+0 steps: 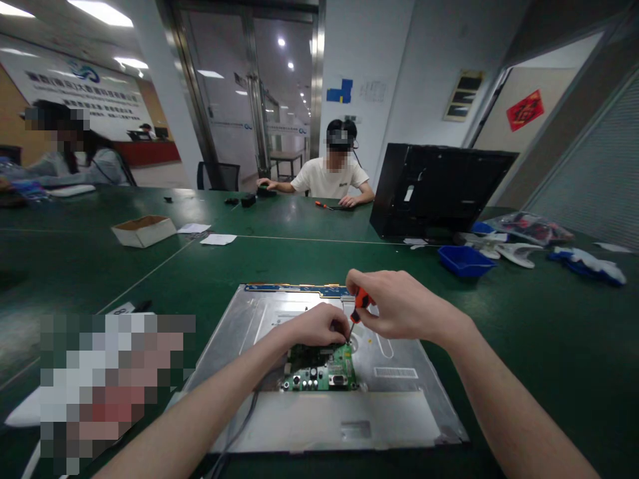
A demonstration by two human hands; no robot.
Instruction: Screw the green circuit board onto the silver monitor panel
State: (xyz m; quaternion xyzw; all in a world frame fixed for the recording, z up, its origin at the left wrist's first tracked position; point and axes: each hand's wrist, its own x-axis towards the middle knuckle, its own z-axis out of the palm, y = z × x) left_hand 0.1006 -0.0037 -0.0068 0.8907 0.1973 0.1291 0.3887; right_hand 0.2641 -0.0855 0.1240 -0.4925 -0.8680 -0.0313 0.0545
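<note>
A metal display panel (399, 399) lies flat before me, with a green circuit board (319, 376) on its middle. My right hand (399, 303) is closed around the orange and black handle of a screwdriver (362, 303). The screwdriver is tilted, its shaft pointing down at the board's upper right corner. My left hand (319, 324) rests over the board's upper edge, fingers curled together near the screwdriver's tip. What those fingers pinch, if anything, is hidden. A blue circuit strip (294, 289) runs along the panel's far edge.
On the green table (279, 256) stand an open cardboard box (144, 231) and a blue tray (465, 261). A large black monitor casing (439, 189) stands at the back right. Across the table sits a person (332, 173), with another screwdriver (323, 205) nearby. A cable (239, 429) crosses the panel's left side.
</note>
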